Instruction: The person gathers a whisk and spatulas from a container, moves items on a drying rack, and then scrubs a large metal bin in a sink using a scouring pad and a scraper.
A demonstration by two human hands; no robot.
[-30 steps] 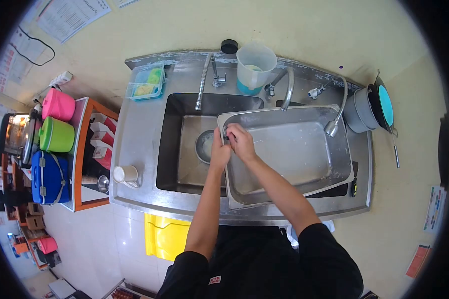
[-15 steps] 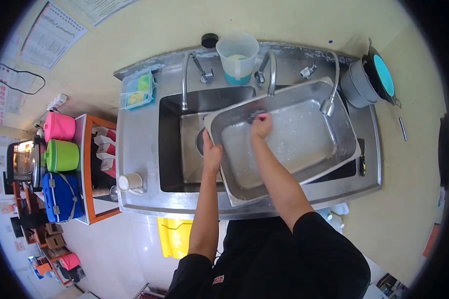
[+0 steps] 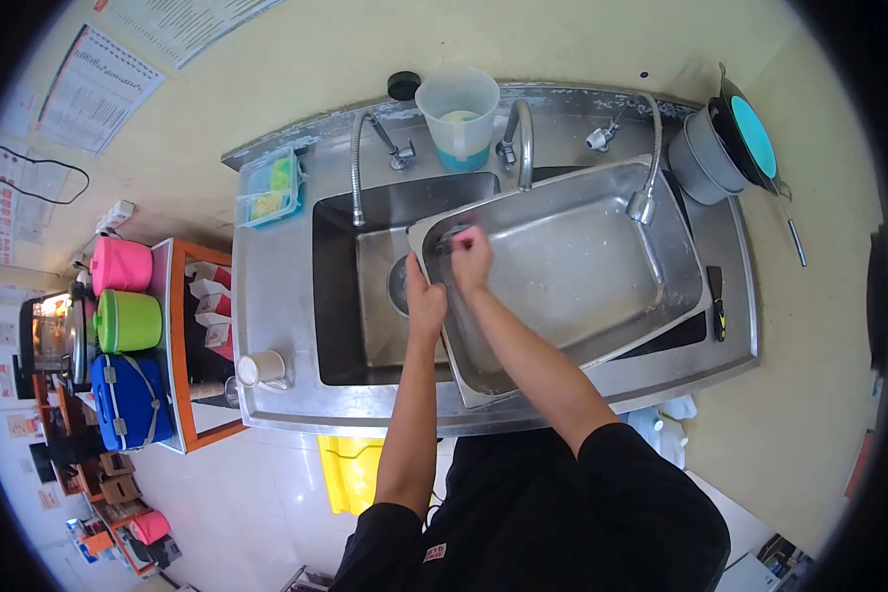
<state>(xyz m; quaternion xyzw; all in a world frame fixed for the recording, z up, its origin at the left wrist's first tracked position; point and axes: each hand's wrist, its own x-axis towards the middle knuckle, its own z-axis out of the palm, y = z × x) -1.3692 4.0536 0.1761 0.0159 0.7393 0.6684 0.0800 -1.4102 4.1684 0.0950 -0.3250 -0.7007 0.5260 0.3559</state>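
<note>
A large rectangular metal pan [image 3: 572,271] rests tilted across the sink, its inside wet with scattered suds. My left hand [image 3: 426,304] grips the pan's left rim, thumb and fingers on the edge. Inside the pan, near its far left corner, my right hand [image 3: 474,264] is closed on a pink scrubber [image 3: 467,238]. A dark patch shows beside the scrubber, blurred, and the fingers hide part of it. The left sink basin [image 3: 375,345] lies under and beside the pan, with a round drain partly behind my left hand.
Three taps stand behind, including a curved faucet [image 3: 525,138] and a flexible spout [image 3: 643,202] over the pan. Around them are a plastic jug [image 3: 458,109], a sponge box [image 3: 270,187], a white mug [image 3: 261,369], stacked pots [image 3: 703,158] and a scraper [image 3: 717,306].
My right hand has moved left with the pink scrubber, from the pan's floor toward its left wall. My left hand stays on the rim. The view has shifted slightly.
</note>
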